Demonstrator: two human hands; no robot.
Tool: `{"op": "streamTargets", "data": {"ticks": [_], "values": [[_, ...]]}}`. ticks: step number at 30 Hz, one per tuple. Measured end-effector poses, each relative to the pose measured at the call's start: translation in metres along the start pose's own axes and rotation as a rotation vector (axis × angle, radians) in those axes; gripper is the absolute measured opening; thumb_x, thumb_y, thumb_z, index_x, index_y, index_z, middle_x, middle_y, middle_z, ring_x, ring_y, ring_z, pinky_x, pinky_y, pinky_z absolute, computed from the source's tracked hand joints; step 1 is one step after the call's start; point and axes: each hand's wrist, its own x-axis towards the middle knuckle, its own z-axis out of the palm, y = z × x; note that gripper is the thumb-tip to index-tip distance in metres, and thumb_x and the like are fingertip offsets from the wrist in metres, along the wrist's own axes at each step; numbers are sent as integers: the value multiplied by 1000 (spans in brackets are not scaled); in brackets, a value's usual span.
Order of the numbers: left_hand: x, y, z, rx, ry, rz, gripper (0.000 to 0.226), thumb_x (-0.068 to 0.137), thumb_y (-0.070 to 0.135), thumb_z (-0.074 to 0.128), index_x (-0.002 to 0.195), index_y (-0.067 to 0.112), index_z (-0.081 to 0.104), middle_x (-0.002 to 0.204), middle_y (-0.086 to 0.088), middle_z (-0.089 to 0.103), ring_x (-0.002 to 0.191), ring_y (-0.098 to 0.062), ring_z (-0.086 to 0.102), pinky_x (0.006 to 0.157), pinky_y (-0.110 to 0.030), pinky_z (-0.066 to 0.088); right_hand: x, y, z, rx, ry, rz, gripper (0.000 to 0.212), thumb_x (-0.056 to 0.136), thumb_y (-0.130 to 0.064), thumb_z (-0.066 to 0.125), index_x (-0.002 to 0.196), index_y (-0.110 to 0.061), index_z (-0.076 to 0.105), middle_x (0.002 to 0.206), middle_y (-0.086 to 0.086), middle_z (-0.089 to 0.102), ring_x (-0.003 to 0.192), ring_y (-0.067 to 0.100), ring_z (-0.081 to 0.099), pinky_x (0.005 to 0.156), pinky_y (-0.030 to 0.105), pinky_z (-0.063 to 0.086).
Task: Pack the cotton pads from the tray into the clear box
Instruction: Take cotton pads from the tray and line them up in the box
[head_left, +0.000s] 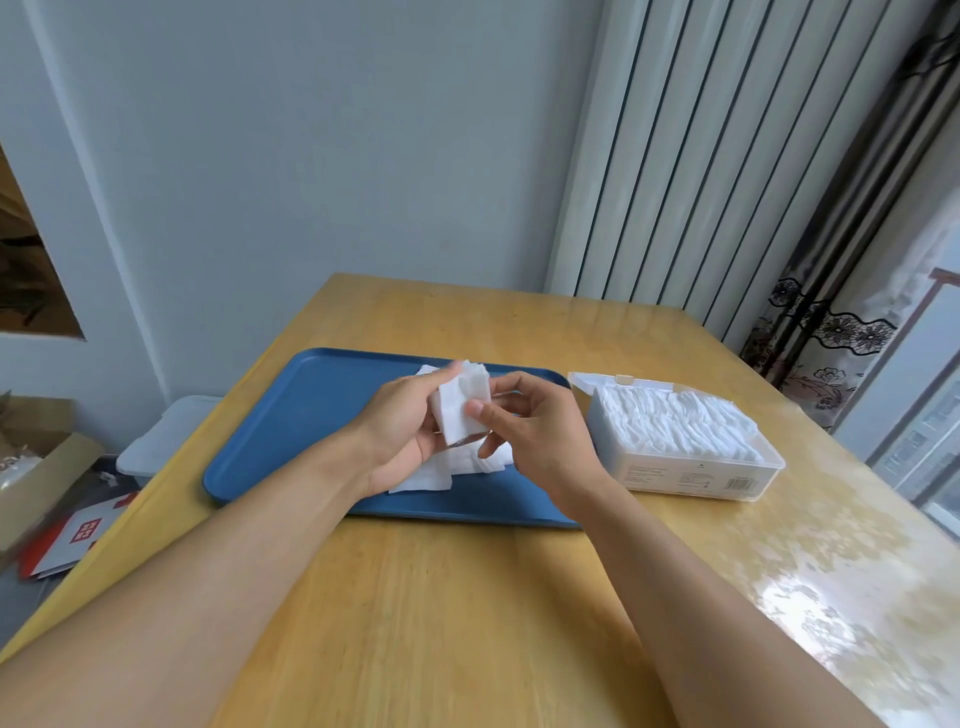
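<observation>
From my head view, my left hand (402, 431) holds a small stack of cotton pads (462, 408) upright above the blue tray (291, 415); my left fingers curl behind the stack and the thumb lies along its top edge. My right hand (535, 436) meets it from the other side: its thumb presses the front face of the stack, and the fingers (511, 387) are half curled around the far edge, so both hands grip the same stack. The pads are white, square-cornered, soft and slightly fluffy at the edges.

Below my hands, a few loose pads (457, 467) lie flat and overlapping on the tray, a smooth plastic rectangle with rounded corners and a low rim.

Just to the right of the tray, on the pale wooden tabletop (467, 597), sits the clear box (691, 467), rectangular, with its lid open at the back. It is filled with rows of white pads standing on edge, their tops ruffled.
</observation>
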Motion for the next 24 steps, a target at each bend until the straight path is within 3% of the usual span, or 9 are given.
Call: {"op": "streamTargets", "data": {"ticks": [3, 6, 10, 13, 17, 21, 24], "values": [[2, 0, -2, -74, -173, -64, 68, 103, 53, 40, 131, -5, 61, 131, -19, 67, 125, -31, 63, 109, -42, 47, -2, 0, 1, -26, 41, 14, 14, 90, -16, 76, 96, -9, 66, 83, 9, 76, 51, 18, 63, 47, 15, 40], [1, -2, -3, 21, -200, -17, 53, 97, 41, 53, 126, -2, 65, 127, -18, 70, 125, -31, 64, 110, -41, 46, -2, 1, 0, 3, 68, 55, 18, 91, -18, 76, 101, -8, 64, 83, 9, 76, 53, 16, 63, 40, 11, 34], [8, -11, -8, 73, -95, 41, 33, 101, 10, 56, 129, -7, 60, 125, -19, 71, 124, -35, 64, 112, -48, 46, -3, 0, 3, 60, 78, 109, 24, 91, -20, 75, 106, -8, 61, 73, -1, 71, 54, 13, 63, 40, 10, 34], [9, -13, -8, 71, -67, 33, 31, 104, 12, 52, 129, -6, 61, 125, -17, 71, 122, -34, 65, 106, -46, 51, -3, 2, 5, 13, 127, 98, 26, 88, -28, 79, 101, -15, 61, 73, -4, 69, 54, 10, 61, 47, 17, 40], [12, -6, -6, -29, 56, 97, 26, 105, 11, 52, 125, -4, 62, 118, -18, 74, 110, -30, 70, 95, -44, 58, 0, 9, 5, -266, 280, -24, 20, 85, -38, 78, 92, -27, 63, 72, -11, 59, 59, 2, 52, 61, 28, 47], [19, 5, -29, -180, 325, 125, 21, 102, 8, 58, 120, -2, 60, 110, -18, 75, 101, -30, 74, 75, -38, 65, 5, 17, 3, -480, 246, -67, 6, 90, -35, 71, 90, -34, 66, 89, -16, 66, 80, 4, 59, 76, 36, 55], [22, 1, -43, -145, 389, 72, 13, 102, 4, 58, 114, -1, 61, 110, -17, 73, 97, -28, 73, 68, -34, 65, 7, 19, 9, -687, 40, -89, 24, 94, -29, 67, 118, -34, 67, 117, -17, 65, 111, 8, 55, 87, 26, 45]]}}
